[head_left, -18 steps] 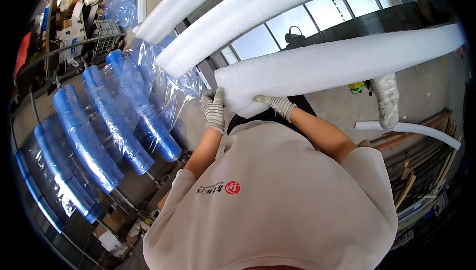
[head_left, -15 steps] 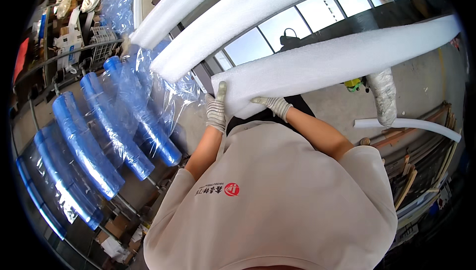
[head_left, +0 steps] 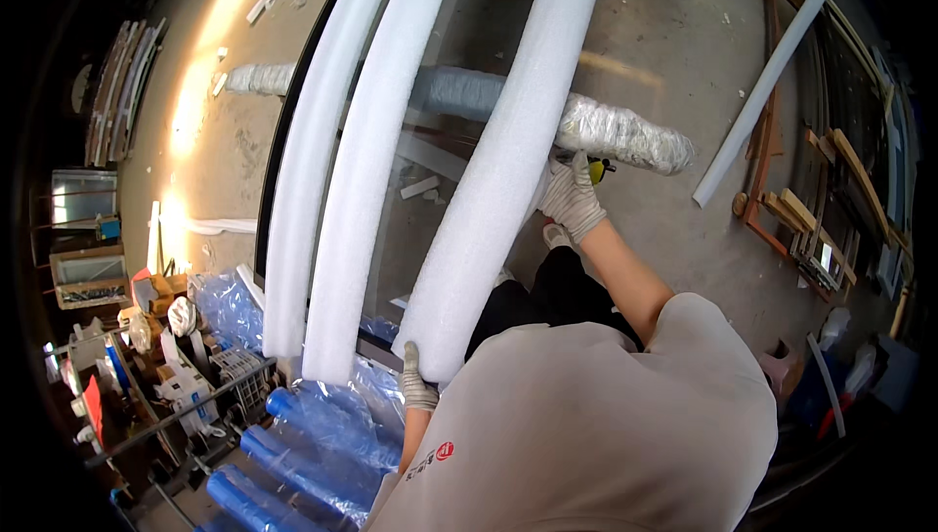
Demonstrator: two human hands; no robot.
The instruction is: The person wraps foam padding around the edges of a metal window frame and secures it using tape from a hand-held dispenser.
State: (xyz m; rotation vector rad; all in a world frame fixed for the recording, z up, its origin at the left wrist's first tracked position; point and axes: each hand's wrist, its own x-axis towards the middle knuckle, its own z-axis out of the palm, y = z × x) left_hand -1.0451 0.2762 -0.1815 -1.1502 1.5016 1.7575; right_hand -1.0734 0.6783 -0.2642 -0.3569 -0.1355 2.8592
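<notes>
Three long white foam strips lie lengthwise over a dark-framed glass panel (head_left: 459,53). The nearest foam strip (head_left: 508,151) runs along the panel's edge beside my body. At its near end, my left hand (head_left: 417,385), in a striped work glove, grips the foam's left corner, thumb on top. Farther along, my right hand (head_left: 572,198), gloved alike, is closed on the same strip's right edge; some of its fingers are hidden beneath. The middle foam strip (head_left: 366,200) and the far foam strip (head_left: 303,210) lie to the left, untouched.
A plastic-wrapped support (head_left: 625,133) passes under the glass, a yellow-green tool (head_left: 598,172) beside it. Blue film rolls (head_left: 303,468) sit on a rack at lower left. Wooden strips (head_left: 811,210) and a thin foam length (head_left: 757,97) lean at right.
My view has turned, so the strips now run away from me. My right hand has moved farther along the near strip's edge; my left hand stays at its end.
</notes>
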